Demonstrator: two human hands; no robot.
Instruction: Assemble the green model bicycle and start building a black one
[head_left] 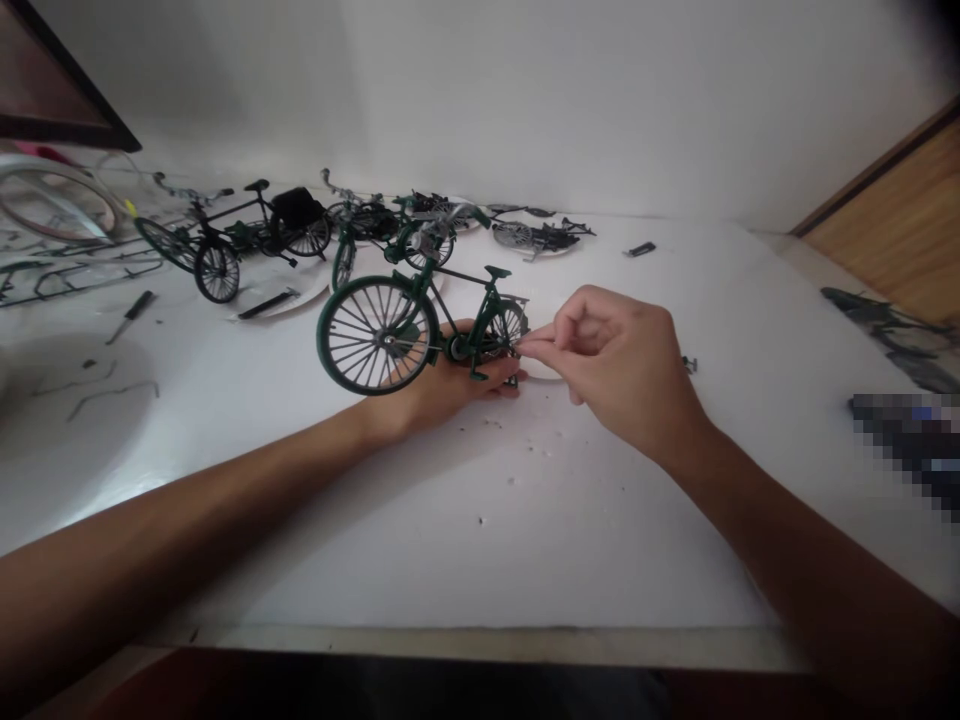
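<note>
A dark green model bicycle (379, 335) is held upright over the white table, its front wheel toward the left. My left hand (450, 375) reaches behind the front wheel and is closed around the lower rear part of the frame, near the pedals. At the rear wheel's hub, the thumb and forefinger of my right hand (607, 355) are pinched together. Whatever sits between those fingertips is too small to make out. Behind my right hand, a white plate is partly hidden.
Further model bicycles (217, 270) stand at the back left. Grey and black bicycle parts (536, 237) lie on a plate at the back. A small black piece (641, 249) is to their right. A dark-handled tool (133, 312) lies at left. Small crumbs dot the white table (420, 560).
</note>
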